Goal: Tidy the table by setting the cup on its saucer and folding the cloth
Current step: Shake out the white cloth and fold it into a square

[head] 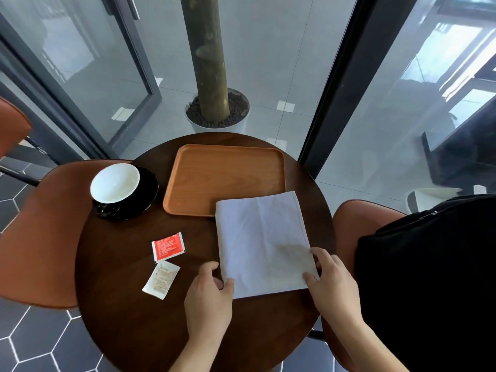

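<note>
A pale grey cloth lies folded into a tall rectangle on the right half of the round dark wooden table; its far edge overlaps the tray. My left hand pinches the cloth's near left corner. My right hand grips the near right corner, with fingers on the right edge. At the table's left, a cup, white inside and black outside, stands on a black saucer.
An orange-brown wooden tray sits at the table's far side. A red sachet and a white sachet lie left of the cloth. Orange chairs flank the table. A potted tree trunk stands beyond.
</note>
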Tool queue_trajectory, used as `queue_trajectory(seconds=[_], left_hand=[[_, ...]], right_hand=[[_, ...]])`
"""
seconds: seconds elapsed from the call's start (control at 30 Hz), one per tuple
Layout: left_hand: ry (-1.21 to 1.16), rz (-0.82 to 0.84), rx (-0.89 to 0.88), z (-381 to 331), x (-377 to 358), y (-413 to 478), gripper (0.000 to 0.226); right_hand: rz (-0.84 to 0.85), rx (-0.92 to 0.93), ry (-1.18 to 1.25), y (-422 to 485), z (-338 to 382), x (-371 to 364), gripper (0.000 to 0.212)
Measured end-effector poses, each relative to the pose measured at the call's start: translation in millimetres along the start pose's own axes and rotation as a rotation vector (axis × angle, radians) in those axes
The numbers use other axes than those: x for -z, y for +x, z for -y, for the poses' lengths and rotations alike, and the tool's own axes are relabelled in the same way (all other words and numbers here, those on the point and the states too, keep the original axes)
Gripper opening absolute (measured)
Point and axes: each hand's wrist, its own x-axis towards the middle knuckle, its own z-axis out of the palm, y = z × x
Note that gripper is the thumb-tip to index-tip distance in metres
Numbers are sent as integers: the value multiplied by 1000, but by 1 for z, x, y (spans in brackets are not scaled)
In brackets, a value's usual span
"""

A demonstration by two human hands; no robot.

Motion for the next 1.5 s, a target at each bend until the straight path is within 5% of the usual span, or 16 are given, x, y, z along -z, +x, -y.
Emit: queue_trajectory(seconds=[0.43, 0.7, 0.97, 1.2, 1.37, 1.5], left_hand=[[-276, 7, 81, 1, 1, -1, 36], [-468, 12, 107, 19, 12, -6, 35], [-670, 54, 167, 34, 21, -7, 32], [-829, 77, 198, 46, 38, -21, 31], [-853, 163, 155, 66, 52, -31, 28], [-786, 232, 29, 73, 56, -35, 41]], right_hand=[[41, -103, 98, -8, 1, 10, 38], [239, -355, 559, -21, -3, 21, 42], [388, -333, 769, -32, 3, 26, 46], [431, -416, 1183, -57, 6, 15, 26], [394, -429, 1210, -75, 2, 11, 18], [314, -278, 932, -84, 2, 8, 46]])
